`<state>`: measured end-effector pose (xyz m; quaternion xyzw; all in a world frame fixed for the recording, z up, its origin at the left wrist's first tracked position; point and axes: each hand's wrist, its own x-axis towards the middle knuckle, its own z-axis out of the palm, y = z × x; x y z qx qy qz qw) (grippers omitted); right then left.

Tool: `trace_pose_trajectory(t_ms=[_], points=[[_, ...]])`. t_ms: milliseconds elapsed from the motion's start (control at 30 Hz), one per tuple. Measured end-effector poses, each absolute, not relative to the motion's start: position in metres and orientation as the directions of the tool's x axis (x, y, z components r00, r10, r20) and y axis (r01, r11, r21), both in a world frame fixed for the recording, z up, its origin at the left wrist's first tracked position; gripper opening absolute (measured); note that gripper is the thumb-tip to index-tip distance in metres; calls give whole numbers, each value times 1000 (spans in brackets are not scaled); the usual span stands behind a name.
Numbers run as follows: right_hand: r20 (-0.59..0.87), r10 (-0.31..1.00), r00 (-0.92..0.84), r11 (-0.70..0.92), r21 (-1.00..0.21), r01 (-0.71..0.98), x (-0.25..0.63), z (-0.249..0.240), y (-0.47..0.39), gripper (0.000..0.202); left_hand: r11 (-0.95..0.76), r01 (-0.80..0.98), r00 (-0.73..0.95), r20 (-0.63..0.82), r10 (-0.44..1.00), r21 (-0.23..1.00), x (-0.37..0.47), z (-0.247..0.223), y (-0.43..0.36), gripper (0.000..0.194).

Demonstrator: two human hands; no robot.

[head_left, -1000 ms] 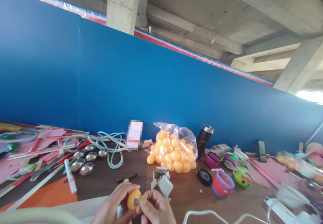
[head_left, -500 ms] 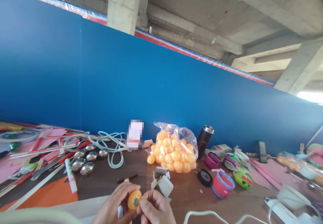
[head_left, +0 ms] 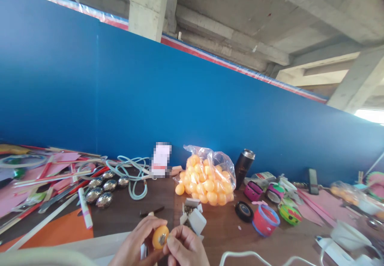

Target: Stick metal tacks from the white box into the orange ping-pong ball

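Observation:
At the bottom middle, my left hand point(head_left: 136, 244) is closed around an orange ball point(head_left: 159, 237) with small metallic pieces on the side facing my right hand. My right hand point(head_left: 186, 247) is pinched at the ball's right side; whatever its fingertips hold is too small to make out. Just beyond my hands stands an open small white box point(head_left: 196, 220) with tiny metal pieces inside. Farther back, a clear plastic bag point(head_left: 210, 180) is full of orange balls, and one loose ball point(head_left: 179, 189) lies at its left.
Several shiny silver balls point(head_left: 104, 200), a glue stick point(head_left: 85, 209) and a light blue cord point(head_left: 138, 196) lie left. On the right are a black bottle point(head_left: 243, 168), a tape roll point(head_left: 244, 211), a red round container point(head_left: 265, 221) and a white cable point(head_left: 240, 253). A blue partition point(head_left: 192, 102) rises behind.

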<state>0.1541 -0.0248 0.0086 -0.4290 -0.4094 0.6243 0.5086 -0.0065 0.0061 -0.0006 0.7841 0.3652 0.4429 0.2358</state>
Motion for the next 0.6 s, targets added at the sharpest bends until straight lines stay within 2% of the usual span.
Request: trace_pose_trajectory(t_ms=[600], points=[[-93, 989, -116, -126, -938, -321, 154, 4, -25, 47, -599, 341, 345, 496, 797, 725, -5, -1, 7, 27]])
